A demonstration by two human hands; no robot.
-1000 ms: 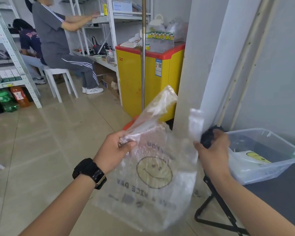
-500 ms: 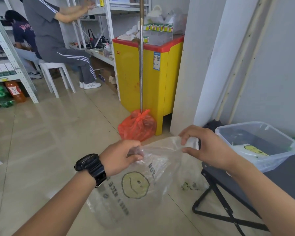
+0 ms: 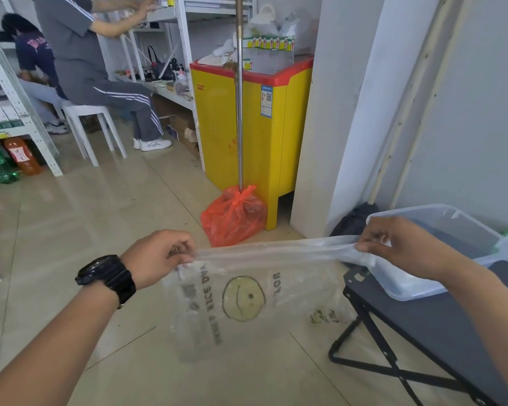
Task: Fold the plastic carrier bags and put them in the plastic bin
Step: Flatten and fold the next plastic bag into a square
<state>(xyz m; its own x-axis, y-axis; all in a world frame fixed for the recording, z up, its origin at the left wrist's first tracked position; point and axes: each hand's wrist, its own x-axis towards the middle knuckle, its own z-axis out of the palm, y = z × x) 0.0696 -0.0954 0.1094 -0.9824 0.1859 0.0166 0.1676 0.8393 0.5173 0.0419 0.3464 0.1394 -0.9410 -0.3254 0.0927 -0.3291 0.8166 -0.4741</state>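
Both hands [image 3: 159,256] [image 3: 399,247] pinch the clear carrier bag [image 3: 247,297], stretched taut

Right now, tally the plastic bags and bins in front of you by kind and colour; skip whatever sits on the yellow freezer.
Clear carrier bag, pinched by the left hand and the right hand: 1
Orange-red bag, tied, on the floor: 1
Clear plastic bin on the dark table: 1
Black bundle behind the bin, possibly a bag: 1
Total: 3 certain, 4 with the bundle.
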